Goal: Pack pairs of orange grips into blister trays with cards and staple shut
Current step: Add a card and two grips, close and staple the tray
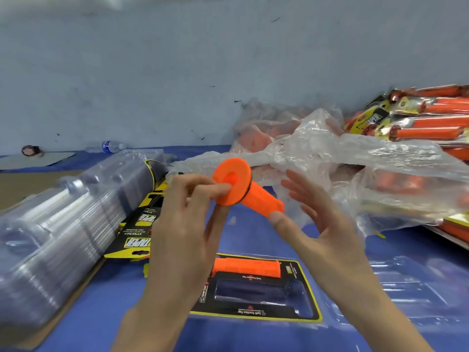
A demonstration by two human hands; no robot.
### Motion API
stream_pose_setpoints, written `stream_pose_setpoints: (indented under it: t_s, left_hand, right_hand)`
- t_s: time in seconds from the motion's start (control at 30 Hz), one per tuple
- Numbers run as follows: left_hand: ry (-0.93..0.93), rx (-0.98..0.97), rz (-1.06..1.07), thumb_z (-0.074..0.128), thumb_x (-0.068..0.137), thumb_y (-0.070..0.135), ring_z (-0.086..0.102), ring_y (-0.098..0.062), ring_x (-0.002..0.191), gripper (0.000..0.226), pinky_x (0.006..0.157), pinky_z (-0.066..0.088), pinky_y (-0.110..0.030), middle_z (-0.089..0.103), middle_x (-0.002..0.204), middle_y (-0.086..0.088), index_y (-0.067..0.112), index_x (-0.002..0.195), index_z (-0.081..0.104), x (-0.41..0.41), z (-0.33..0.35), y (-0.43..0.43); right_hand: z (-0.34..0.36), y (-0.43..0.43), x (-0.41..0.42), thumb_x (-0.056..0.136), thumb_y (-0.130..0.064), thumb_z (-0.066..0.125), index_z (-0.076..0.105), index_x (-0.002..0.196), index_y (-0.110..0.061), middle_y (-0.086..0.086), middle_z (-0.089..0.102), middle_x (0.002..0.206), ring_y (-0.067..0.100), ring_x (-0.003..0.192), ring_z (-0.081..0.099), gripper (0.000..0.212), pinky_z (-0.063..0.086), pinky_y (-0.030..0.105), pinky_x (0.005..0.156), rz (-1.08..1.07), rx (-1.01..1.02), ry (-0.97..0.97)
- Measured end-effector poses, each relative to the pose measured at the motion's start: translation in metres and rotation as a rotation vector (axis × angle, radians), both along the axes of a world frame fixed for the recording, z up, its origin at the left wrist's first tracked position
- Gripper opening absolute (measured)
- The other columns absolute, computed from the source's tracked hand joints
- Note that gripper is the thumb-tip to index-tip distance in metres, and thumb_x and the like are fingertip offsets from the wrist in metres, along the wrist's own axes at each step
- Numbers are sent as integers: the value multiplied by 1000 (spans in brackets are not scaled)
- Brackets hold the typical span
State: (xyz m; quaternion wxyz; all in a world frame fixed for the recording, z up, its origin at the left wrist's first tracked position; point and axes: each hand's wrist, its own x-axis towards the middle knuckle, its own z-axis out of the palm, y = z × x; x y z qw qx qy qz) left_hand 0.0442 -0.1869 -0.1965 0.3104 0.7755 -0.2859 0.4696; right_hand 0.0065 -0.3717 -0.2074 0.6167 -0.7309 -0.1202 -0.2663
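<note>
Holds a second orange grip up over the table, pinched at its wide end by the fingers of the left hand, right hand spread wide with only its thumb on the far end. Shows a first orange grip already lying in the top slot of the blister tray below, bottom slot bare. Leaves that slot, the closing and the stapling to do, most likely.
</note>
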Motion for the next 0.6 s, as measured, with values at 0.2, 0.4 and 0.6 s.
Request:
stream_pose_setpoints:
  t_s: [0.2, 0.4, 0.6]
  left_hand:
    - [171, 25, -92, 65, 81, 47, 61, 1, 96, 17, 79, 51, -23, 61, 105, 24, 51, 96, 59, -11, -3, -13]
    - [444, -377, -372, 46, 90, -2, 62, -11, 107, 44, 86, 53, -27, 57, 120, 10, 35, 114, 53, -19, -11, -23]
    - [741, -530, -527, 72, 85, 42, 71, -13, 79, 18, 72, 55, -23, 72, 96, 3, 44, 99, 62, -21, -5, -26]
  right_hand:
    - [10, 19, -1, 82, -41, 71, 72, 103, -31, -1, 75, 93, 12, 80, 72, 24, 57, 33, 83, 156, 241, 169]
    - [4, 21, -1, 79, -27, 72, 74, 95, -22, 6, 72, 90, 23, 89, 73, 18, 59, 26, 77, 245, 436, 183]
    - [5, 24, 1, 79, -21, 70, 74, 93, -22, 7, 72, 89, 25, 84, 73, 15, 59, 28, 76, 232, 452, 138]
